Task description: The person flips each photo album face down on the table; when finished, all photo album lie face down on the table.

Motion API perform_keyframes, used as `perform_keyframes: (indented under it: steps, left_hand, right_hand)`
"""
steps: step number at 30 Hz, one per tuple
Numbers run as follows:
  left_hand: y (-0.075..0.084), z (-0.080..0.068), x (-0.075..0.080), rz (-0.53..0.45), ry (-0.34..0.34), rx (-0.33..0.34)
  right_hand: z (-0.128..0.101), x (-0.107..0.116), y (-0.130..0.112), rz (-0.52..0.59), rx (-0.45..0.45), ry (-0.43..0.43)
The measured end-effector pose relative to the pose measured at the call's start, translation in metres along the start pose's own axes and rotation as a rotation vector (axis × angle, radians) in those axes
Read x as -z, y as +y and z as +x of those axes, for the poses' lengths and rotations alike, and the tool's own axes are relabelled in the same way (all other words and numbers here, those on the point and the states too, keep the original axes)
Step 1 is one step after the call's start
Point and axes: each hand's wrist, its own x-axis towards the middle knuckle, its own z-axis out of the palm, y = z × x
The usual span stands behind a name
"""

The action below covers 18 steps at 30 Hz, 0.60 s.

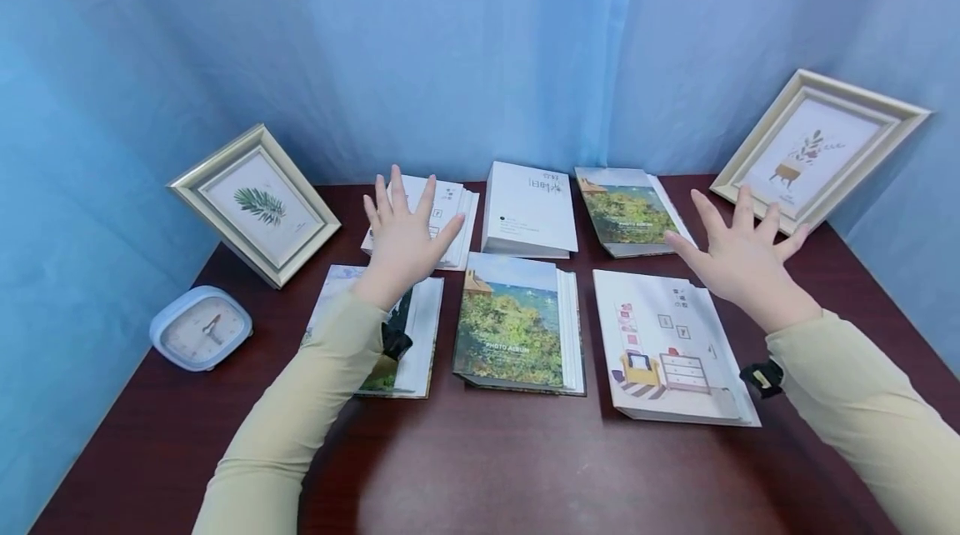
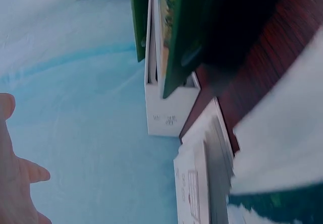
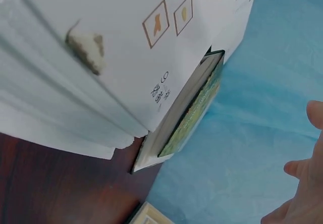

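My left hand [image 1: 403, 245] hovers, fingers spread, over the left albums: a white photo album [image 1: 457, 227] behind and a landscape-covered album [image 1: 423, 335], partly hidden by the wrist, in front. To the right, my right hand [image 1: 750, 264] is held up with fingers apart, above and beyond a white album with furniture drawings [image 1: 660, 352]. Between the arms lies a green-and-blue album [image 1: 513, 327] marked PHOTO ALBUM. Behind it are a plain white album [image 1: 528, 210] and another landscape album [image 1: 626, 210]. Neither hand holds anything. Both wrist views show only some fingers at the edge.
A frame with a leaf print [image 1: 266, 206] stands at the back left, and another with a plant print [image 1: 817, 143] at the back right. A light-blue clock [image 1: 202, 328] sits near the left edge of the dark red table [image 1: 480, 468]. A blue curtain [image 1: 465, 52] hangs behind.
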Motion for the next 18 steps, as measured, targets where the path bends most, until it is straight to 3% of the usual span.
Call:
perform_keyframes:
  steps: [7, 13, 18]
  left_hand:
    - [0.021, 0.011, -0.007, -0.163, -0.025, -0.022]
    - [0.035, 0.024, -0.013, -0.318, -0.046, -0.002]
    - [0.045, 0.033, -0.025, -0.432, -0.077, 0.021]
  right_hand:
    - [0.014, -0.004, 0.005, 0.079, -0.033, -0.108]
    - [0.03, -0.008, 0.011, 0.158, -0.078, -0.156]
    - [0.042, -0.012, 0.022, 0.29, -0.156, -0.199]
